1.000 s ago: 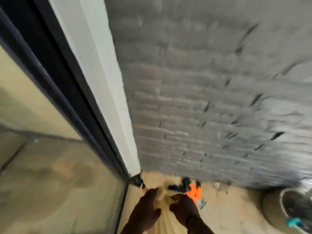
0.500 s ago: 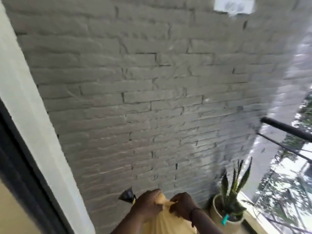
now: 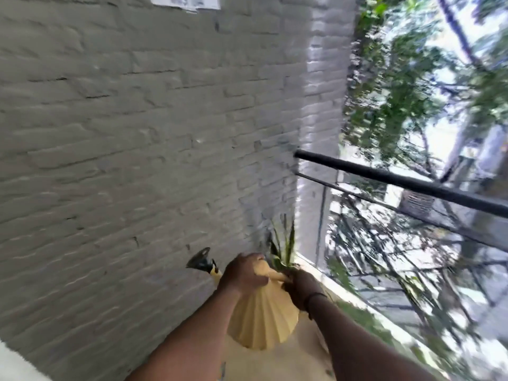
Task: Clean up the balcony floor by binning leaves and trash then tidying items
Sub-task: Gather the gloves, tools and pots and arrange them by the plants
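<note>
A pale yellow plastic bag [image 3: 262, 323] hangs gathered at its neck between both hands at the bottom centre. My left hand [image 3: 242, 273] grips the bunched top of the bag. Just to its right, my right hand [image 3: 301, 288] pinches the twisted end of the same neck. A black strip [image 3: 202, 261] sticks out to the left of my left hand; what it belongs to is unclear. The balcony floor [image 3: 302, 361] shows only as a tan patch under the bag.
A grey brick wall [image 3: 143, 149] fills the left and centre. A potted plant's leaves [image 3: 286, 248] poke up behind my hands at the wall corner. A black railing [image 3: 398, 180] runs along the right, with trees beyond. A white paper [image 3: 185, 1] is stuck high on the wall.
The view has swung up and to the right, from the window and floor to the wall and railing. Both hands have kept hold of the bag's neck throughout.
</note>
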